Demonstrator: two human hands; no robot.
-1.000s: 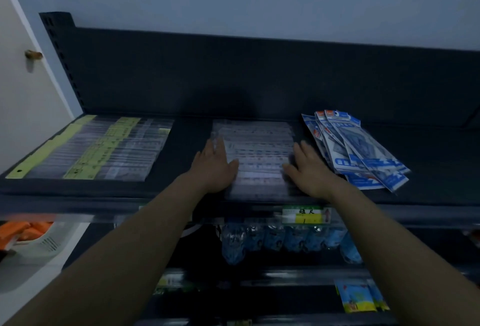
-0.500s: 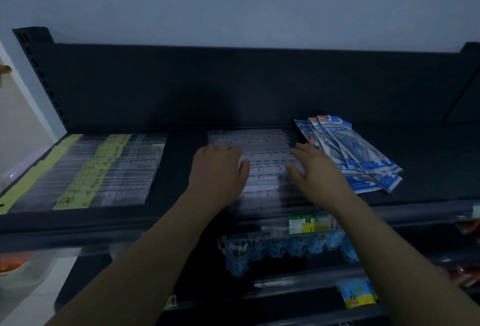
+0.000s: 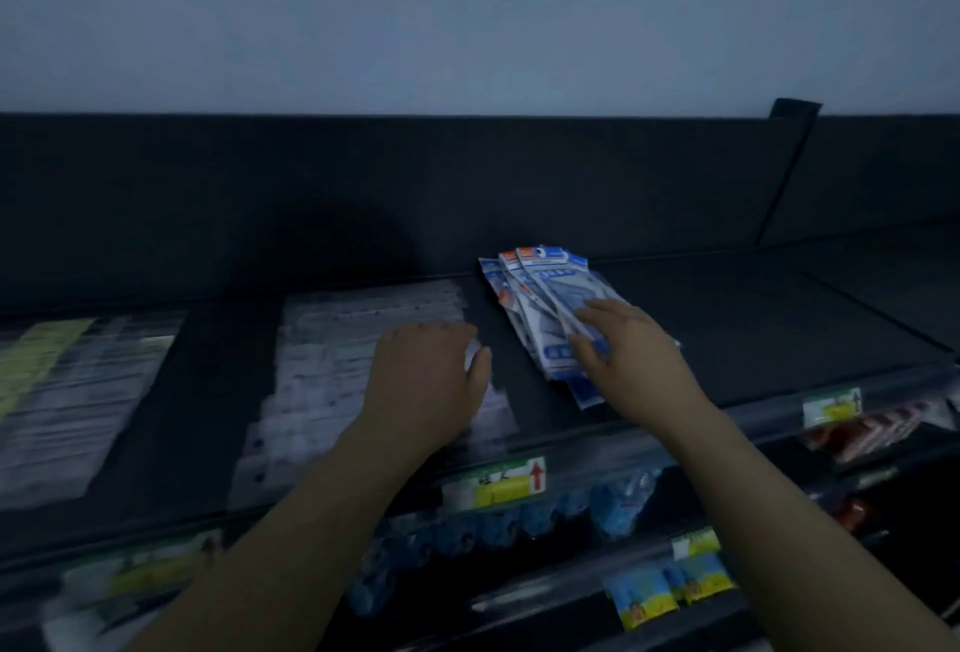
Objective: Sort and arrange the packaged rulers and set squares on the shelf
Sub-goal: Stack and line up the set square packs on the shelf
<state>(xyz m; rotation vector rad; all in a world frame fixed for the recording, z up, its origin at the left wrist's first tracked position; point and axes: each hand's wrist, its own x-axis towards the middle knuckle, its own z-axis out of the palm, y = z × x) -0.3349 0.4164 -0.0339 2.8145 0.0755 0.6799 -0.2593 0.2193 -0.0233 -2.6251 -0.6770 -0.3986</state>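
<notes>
Dark shelf, dim light, frame motion-blurred. Far left: clear ruler packs with yellow-green strip, lying flat, print unreadable. Centre-left: stack of clear ruler packs, flat on shelf, fine print too blurred to read.

Left hand lies palm down on right part of the clear stack, fingers spread loosely, flat and open; grasps nothing, only touching the top pack.

Just right of that stack, apart from it: fanned pile of blue-and-white packs, orange tab at top of a couple of them, white lettering on blue bands not legible. Pile sits mid-shelf, tops toward the back wall.

Right hand rests on near end of blue pile, fingers extended and a bit curled, thumb at pile's left edge; whether it pinches a pack, cannot tell.

Shelf front edge: price label, green-yellow with red up-arrow, characters unreadable. Second yellow label further right, also unreadable. Lower shelves: blue packets, small yellow-blue packets, red items at right.
</notes>
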